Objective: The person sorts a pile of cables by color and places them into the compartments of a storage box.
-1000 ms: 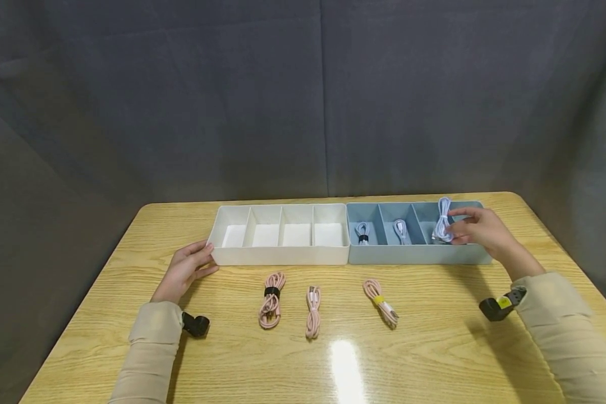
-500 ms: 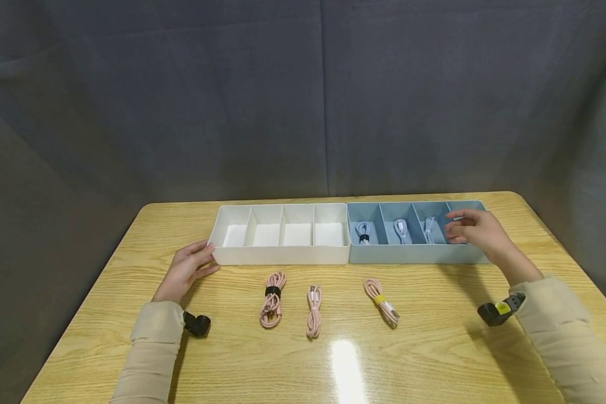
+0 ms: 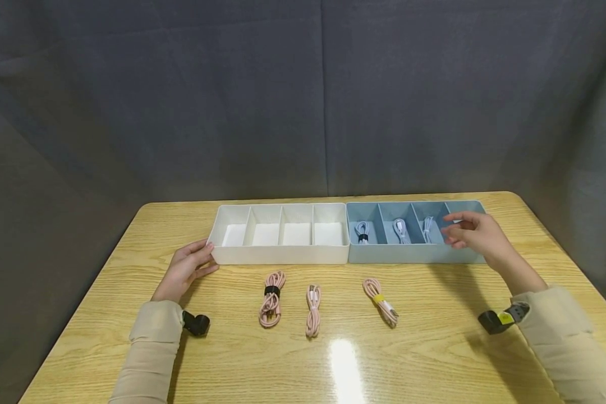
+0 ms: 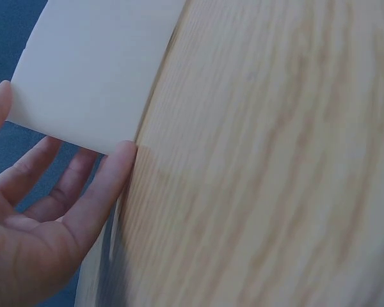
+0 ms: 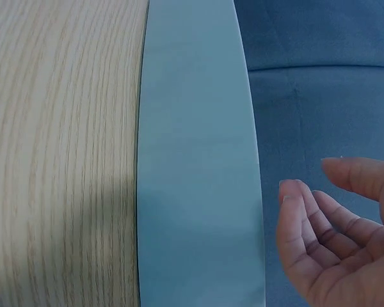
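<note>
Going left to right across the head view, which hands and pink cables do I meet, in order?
Left hand → pink cable with black strap → middle pink cable → pink cable with yellow band → right hand.

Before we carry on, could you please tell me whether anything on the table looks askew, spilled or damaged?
Nothing stands out: the white tray and blue tray line up end to end, with no spill or damage visible. The pink cables lie at different angles, but all are bundled.
</note>
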`<state>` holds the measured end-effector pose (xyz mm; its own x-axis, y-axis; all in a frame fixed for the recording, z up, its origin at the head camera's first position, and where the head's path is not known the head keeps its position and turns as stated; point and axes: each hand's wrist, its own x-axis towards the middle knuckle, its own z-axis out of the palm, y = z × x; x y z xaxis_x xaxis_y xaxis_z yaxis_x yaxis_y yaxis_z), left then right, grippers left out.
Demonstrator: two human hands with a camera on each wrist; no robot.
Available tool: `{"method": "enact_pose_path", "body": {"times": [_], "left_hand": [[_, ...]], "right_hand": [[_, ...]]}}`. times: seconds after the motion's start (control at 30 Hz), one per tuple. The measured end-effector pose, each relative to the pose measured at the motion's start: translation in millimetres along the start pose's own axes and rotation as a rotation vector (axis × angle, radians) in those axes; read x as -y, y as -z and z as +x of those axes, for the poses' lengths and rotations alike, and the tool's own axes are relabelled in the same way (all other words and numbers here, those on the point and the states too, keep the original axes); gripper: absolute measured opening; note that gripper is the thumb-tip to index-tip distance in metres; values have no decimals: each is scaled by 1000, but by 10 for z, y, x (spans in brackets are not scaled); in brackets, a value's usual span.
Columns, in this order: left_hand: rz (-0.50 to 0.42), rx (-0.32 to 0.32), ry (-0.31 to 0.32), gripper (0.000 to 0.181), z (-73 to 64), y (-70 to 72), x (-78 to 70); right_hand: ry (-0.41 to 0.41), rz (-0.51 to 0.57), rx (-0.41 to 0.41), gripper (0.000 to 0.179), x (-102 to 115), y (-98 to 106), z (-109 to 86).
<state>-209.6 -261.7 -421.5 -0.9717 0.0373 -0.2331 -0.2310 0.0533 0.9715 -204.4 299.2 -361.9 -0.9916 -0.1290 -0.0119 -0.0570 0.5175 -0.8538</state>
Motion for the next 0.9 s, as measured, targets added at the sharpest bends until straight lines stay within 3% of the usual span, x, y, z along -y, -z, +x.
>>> {"method": "enact_pose_path", "body": {"times": [0.3,0.63,0.9], "left_hand": [[-10,10,-6,66,-17,5,-6],[0,15,0,62,-11,10,-2],[1,21,-9,62,-13,8,3]], "right_hand": [[56,11,12,39,70,-60,-93],[143,-23,-4,34,164,-179,-173],[124,-32,18,37,234,-262,-227]]}}
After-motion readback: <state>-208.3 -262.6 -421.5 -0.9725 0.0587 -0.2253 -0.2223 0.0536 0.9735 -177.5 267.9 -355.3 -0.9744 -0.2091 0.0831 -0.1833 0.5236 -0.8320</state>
